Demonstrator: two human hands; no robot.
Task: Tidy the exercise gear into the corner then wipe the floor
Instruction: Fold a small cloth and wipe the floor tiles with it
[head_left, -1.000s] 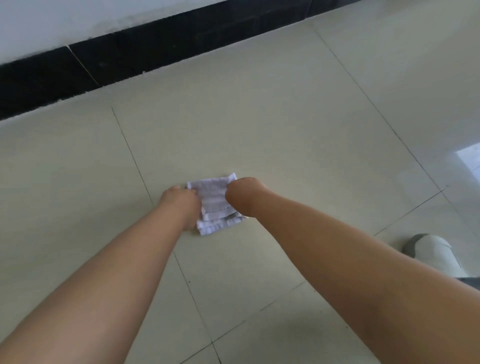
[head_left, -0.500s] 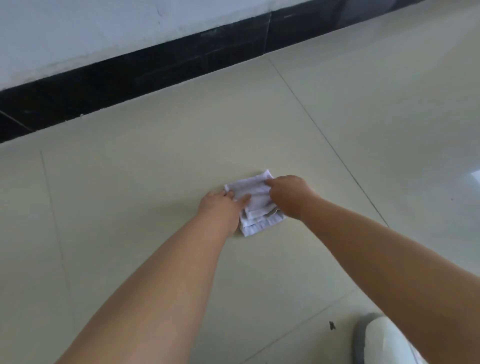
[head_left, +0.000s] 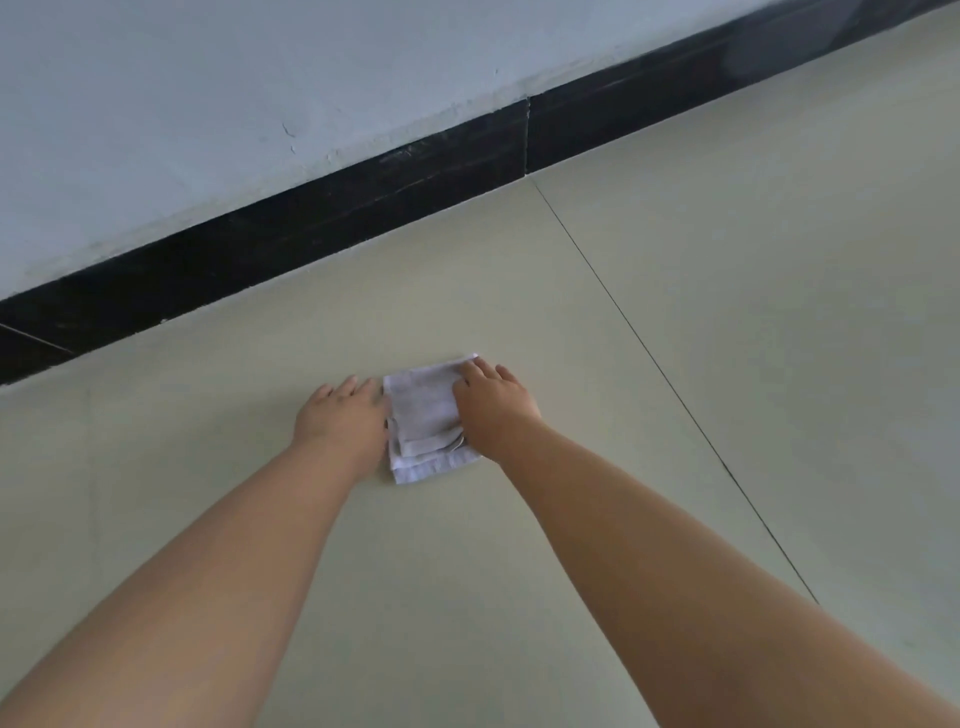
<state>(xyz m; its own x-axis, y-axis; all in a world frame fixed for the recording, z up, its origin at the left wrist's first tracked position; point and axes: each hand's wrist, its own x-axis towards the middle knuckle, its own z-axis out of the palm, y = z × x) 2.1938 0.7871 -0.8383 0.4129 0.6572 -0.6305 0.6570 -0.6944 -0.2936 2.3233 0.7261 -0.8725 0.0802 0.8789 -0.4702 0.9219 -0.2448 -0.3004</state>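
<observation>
The right hand (head_left: 496, 410) lies flat on a folded white cloth (head_left: 423, 415), fingers spread and straight, pressing it down on the floor (head_left: 701, 364). The left hand (head_left: 343, 418) rests just beside the cloth's left edge, its fingers also stretched out flat; it touches the edge and mostly bears on the tile itself. Neither hand curls round anything.

The cloth sits between the two hands, on a pale tile not far from the black skirting board (head_left: 322, 228) at the foot of the white wall (head_left: 208, 104).

By my reading, the wiping part of the job is in hand. No exercise gear shows anywhere here, so whether it has been put in the corner cannot be told. How much of the floor is left to wipe cannot be judged either; the tiles look alike all over.

Counted: two hands, one cloth, one skirting board in two visible lengths, one wall.
</observation>
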